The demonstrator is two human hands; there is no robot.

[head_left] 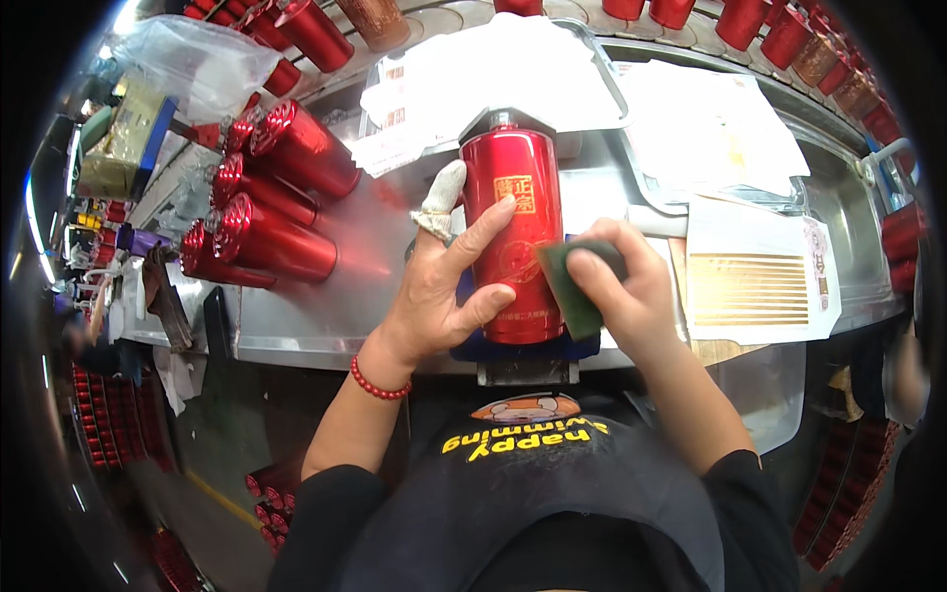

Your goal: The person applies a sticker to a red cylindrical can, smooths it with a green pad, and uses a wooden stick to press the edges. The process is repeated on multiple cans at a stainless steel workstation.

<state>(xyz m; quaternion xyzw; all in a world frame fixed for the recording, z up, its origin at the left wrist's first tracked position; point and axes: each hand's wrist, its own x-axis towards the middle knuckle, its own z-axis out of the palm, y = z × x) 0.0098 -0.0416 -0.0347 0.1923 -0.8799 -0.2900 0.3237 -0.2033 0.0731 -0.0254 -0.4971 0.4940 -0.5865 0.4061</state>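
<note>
A glossy red bottle lies front up, with a gold square emblem and a fainter round mark lower down. A dark holder piece is at its far end and a blue one under its near end. My left hand steadies the bottle from the left, index fingertip beside the emblem and thumb on the lower front. A pale fabric cover sheathes one of its fingers. Closed round a dark green flat scraper pad, my right hand brings its edge against the bottle's lower right side.
Several red bottles lie on the metal bench at left. White sheets cover a far tray; more sheets are at right, above a gold-striped sheet. Red containers line a curved conveyor along the far side.
</note>
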